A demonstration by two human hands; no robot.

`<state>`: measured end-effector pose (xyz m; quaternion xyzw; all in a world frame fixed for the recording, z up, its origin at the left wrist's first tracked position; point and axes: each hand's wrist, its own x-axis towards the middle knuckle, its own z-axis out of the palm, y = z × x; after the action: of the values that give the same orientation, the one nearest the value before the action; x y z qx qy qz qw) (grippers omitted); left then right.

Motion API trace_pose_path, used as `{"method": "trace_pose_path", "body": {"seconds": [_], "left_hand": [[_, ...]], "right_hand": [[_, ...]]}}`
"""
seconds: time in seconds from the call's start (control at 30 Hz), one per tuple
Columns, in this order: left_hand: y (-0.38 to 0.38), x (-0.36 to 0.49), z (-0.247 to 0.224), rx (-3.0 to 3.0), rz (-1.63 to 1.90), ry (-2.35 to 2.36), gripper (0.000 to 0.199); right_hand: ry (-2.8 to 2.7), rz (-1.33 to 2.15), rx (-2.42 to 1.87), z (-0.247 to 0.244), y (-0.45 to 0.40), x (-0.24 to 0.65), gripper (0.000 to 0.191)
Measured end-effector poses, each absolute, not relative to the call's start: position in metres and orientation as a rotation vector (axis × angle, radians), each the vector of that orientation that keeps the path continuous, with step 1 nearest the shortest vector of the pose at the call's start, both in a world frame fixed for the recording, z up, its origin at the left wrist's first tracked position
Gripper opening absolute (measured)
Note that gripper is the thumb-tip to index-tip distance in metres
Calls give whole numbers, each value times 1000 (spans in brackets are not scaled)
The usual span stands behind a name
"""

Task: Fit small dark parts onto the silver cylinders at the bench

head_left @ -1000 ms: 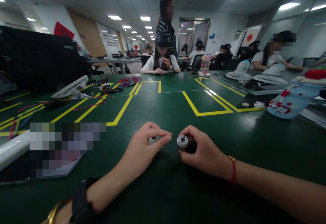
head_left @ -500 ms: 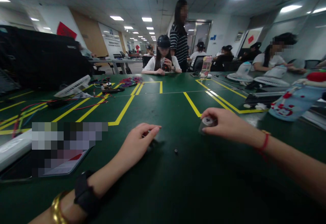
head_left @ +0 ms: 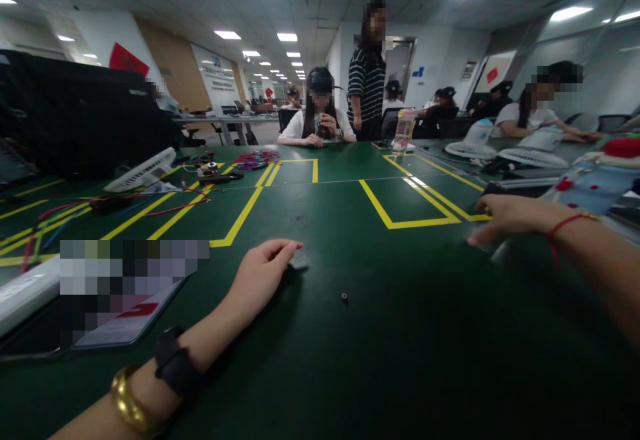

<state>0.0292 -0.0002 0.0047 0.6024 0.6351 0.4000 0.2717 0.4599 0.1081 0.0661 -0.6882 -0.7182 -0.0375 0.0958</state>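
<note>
My left hand (head_left: 265,268) rests low over the green table (head_left: 400,347) with thumb and fingers pinched together. A small greyish patch shows below its fingertips; what they hold, if anything, is hidden. A tiny dark ring-like part (head_left: 344,297) lies on the table to the right of that hand. Farther right, my right hand (head_left: 520,219) reaches out with thumb and forefinger apart, near the blue bottle (head_left: 575,190). Under the right hand is a blurred pale, see-through shape (head_left: 500,251) that I cannot make out.
Left are a phone-like slab (head_left: 125,333), coloured wires (head_left: 65,210), a white fan (head_left: 143,170) and a black bag (head_left: 85,113). More fans (head_left: 533,153) stand at the right. Yellow tape (head_left: 425,223) marks the table. A person (head_left: 317,117) sits opposite; another (head_left: 367,77) stands behind.
My right hand has moved right from mid-table, where it held a small cylinder with a grey top; its fingers have spread. My left hand has shifted slightly left. The standing person has moved right.
</note>
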Motion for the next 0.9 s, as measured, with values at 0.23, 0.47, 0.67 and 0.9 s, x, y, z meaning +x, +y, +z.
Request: {"method": "trace_pose_path", "body": {"seconds": [0.23,0.47,0.67,0.9], "left_hand": [[1,27,2,1634,1074,1696,38],[0,26,2,1641,1054,1701,38],[3,27,0,1619,1092,1684,36],[5,25,-5,1612,1105,1674,34]], "right_hand": [[-2541,371,-1157,41,28,305,46],[-2543,437,-959,18,2,269,22],[-2347,-154,-1749,82,62,371,23],[-2228,-143,-2432,104,95,448,19]]}}
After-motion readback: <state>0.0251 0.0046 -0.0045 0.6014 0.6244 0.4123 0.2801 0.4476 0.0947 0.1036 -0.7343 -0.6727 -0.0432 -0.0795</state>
